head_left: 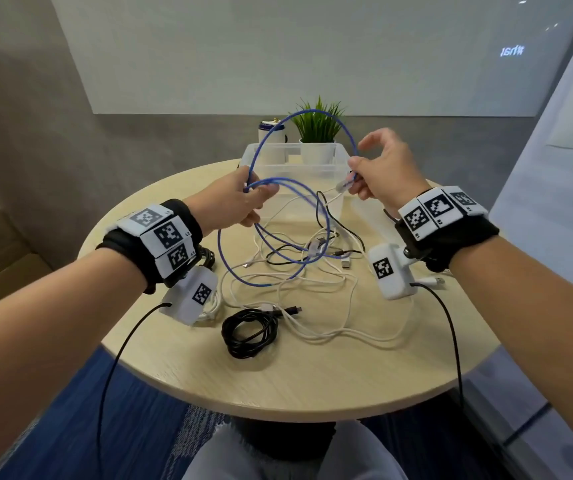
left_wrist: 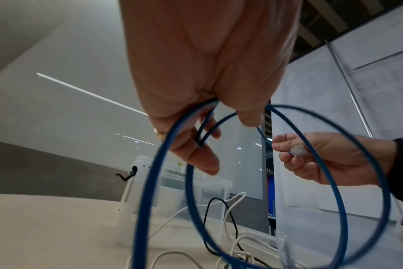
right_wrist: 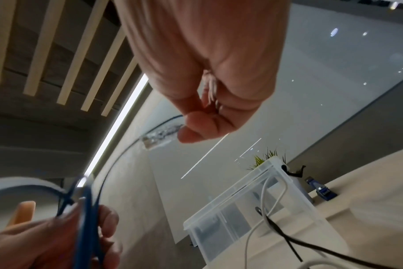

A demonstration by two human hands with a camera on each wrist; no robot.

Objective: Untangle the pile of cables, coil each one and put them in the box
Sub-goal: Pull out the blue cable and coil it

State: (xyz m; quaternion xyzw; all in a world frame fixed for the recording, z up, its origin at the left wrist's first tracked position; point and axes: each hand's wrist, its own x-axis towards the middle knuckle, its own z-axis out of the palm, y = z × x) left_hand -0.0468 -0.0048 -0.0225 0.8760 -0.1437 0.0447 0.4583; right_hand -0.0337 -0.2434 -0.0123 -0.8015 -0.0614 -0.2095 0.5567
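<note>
A black coil point(head_left: 248, 331) lies below the hands. The left hand point(head_left: 240, 199) grips the blue cable's point(head_left: 316, 114) springy loops; the right hand point(head_left: 382, 171) pinches its plug point(head_left: 344, 185), a sound hold.

A thin blue network cable point(head_left: 312, 114) ends in a clear plastic plug point(head_left: 343, 185), above loose white cables point(head_left: 316, 282) and a coiled glossy black cable point(head_left: 248, 332) on the pale wood-grain round counter point(head_left: 312, 382). Behind stand a translucent plastic box point(head_left: 299, 168) and a green grass-like plant in a white pot point(head_left: 317, 133). Black wristbands point(head_left: 183, 216) carry white tags with black square-code patterns point(head_left: 169, 235), over blue patterned carpet point(head_left: 146, 427).
</note>
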